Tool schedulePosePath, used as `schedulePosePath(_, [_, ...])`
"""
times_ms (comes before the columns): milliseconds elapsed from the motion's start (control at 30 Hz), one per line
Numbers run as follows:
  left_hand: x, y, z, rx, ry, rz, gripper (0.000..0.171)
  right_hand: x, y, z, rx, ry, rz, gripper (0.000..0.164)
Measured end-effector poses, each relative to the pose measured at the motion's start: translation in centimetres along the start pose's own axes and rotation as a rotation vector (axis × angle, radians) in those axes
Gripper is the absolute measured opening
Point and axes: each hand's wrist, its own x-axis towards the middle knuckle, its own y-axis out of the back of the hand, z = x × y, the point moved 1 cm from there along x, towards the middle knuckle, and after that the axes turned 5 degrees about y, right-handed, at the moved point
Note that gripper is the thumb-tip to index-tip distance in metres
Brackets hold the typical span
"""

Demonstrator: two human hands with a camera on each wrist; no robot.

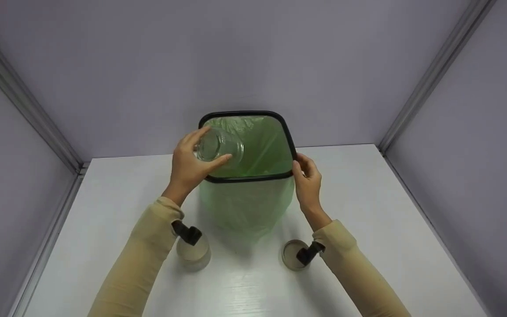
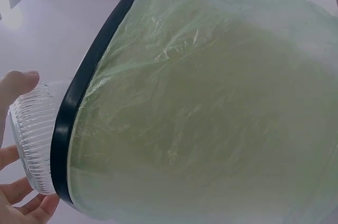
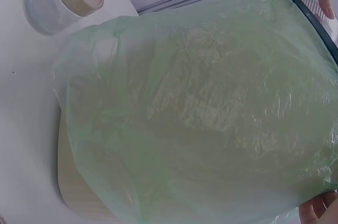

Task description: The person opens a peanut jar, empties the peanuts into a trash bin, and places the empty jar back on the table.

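Note:
My left hand [image 1: 187, 164] grips a clear ribbed jar [image 1: 219, 144], tilted over the left side of a bin's mouth. The bin has a black rim [image 1: 253, 178] and a thin green bag [image 1: 264, 141] lining it and draped down its outside. Below the bag's edge, the bin's beige body [image 3: 79, 192] shows in the right wrist view. At the rim's right front corner, my right hand [image 1: 309, 181] holds on, thumb on the near side and fingers partly hidden. Ribbed sides of the jar stick up past the rim in the left wrist view. Its contents, if any, I cannot tell.
In front of the bin at left stands another clear jar [image 3: 45, 5] with a beige lid [image 1: 192, 248]. A round beige lid [image 1: 293, 255] lies near my right forearm, partly covered by the wrist camera. Pale walls [image 1: 244, 53] enclose the white table [image 1: 350, 198] behind and at the sides.

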Motion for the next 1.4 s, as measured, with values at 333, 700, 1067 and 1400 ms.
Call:
schedulePosePath(333, [-0.1,0.3,0.5,0.059,-0.034,0.002,0.075,-0.1,-0.1,-0.1,0.001,0.007,-0.008,0.034])
schedulePosePath(700, [-0.2,0.3,0.9,0.109,-0.074,-0.001,0.076,-0.1,-0.2,0.0,0.016,-0.002,-0.02,0.035])
schedulePosePath(1067, [-0.1,-0.3,0.8,-0.007,-0.095,0.104,0.074,0.2,-0.2,-0.2,0.03,0.004,-0.01,0.034])
schedulePosePath(1400, [-0.1,-0.9,0.0,-0.023,-0.041,0.066,0.073,0.0,-0.2,-0.1,0.022,-0.017,-0.016,0.035])
